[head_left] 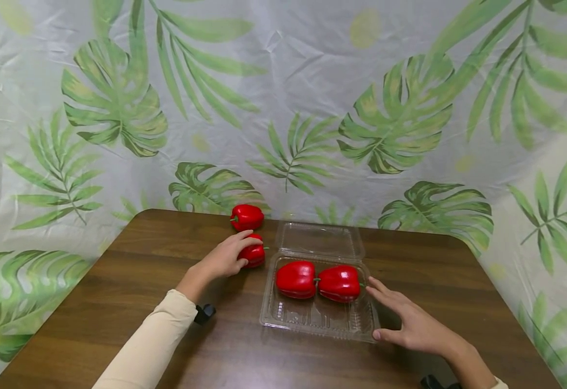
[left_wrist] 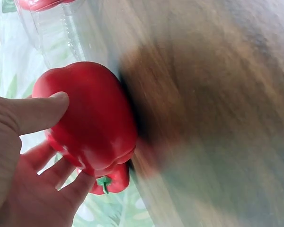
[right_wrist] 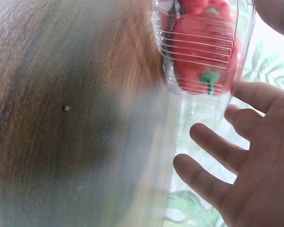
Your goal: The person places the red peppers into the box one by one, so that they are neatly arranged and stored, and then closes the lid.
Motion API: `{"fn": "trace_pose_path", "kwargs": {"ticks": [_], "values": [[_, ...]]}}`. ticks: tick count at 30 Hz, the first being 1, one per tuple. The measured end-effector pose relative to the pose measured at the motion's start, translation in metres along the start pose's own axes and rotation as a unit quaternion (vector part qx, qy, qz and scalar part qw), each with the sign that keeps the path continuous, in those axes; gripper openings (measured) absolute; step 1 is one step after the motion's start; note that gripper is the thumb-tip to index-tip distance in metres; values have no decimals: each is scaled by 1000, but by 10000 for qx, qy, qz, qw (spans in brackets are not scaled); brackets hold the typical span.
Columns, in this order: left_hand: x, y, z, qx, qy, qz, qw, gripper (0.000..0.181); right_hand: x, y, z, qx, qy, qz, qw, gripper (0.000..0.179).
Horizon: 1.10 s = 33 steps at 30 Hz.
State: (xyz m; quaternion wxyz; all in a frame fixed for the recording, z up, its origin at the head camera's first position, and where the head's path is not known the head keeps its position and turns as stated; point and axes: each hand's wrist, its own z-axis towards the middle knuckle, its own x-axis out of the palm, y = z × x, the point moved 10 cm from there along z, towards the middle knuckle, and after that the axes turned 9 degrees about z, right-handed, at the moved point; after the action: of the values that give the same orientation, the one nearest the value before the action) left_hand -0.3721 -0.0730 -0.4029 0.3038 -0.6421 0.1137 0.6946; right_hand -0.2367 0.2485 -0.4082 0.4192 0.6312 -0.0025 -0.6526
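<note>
My left hand (head_left: 221, 257) grips a red bell pepper (head_left: 253, 255) on the table, left of a clear plastic clamshell box (head_left: 307, 322). In the left wrist view the thumb lies on one side of that pepper and the fingers reach round the other. Two more red bell peppers, one left (head_left: 295, 279) and one right (head_left: 340, 283), lie side by side in the back part of the box. At the box's right side is my right hand (head_left: 417, 320), fingers spread and fairly straight, with the thumb and a fingertip at the rim. The lid (head_left: 319, 239) is folded back.
Another red bell pepper (head_left: 247, 216) lies near the table's back edge, behind the gripped one. The brown wooden table (head_left: 118, 302) meets a leaf-patterned cloth (head_left: 293, 81) hung behind it. Each wrist wears a black strap (head_left: 205, 314).
</note>
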Motion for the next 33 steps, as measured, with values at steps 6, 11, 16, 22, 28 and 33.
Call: {"fn": "trace_pose_path", "kwargs": {"ticks": [6,11,16,22,28,33], "values": [[2,0,2,30,-177,13,9998,52,0,-2,-4,-109,-109,-181,9997,80],[3,3,2,-29,-251,41,9997,52,-1,-1,-2,-153,-131,-217,9996,80],[5,1,-2,-50,-328,166,9993,52,2,-1,-2,-79,-19,-71,9999,80],[7,0,-3,-143,-305,56,9994,52,1,-1,-3,-108,-46,-142,9998,80],[5,2,-3,-205,-282,-22,9994,51,0,-1,-2,-101,-35,-24,9999,80],[4,4,-3,-267,-270,-80,9992,52,0,1,-1,-121,-56,15,9999,79]]}}
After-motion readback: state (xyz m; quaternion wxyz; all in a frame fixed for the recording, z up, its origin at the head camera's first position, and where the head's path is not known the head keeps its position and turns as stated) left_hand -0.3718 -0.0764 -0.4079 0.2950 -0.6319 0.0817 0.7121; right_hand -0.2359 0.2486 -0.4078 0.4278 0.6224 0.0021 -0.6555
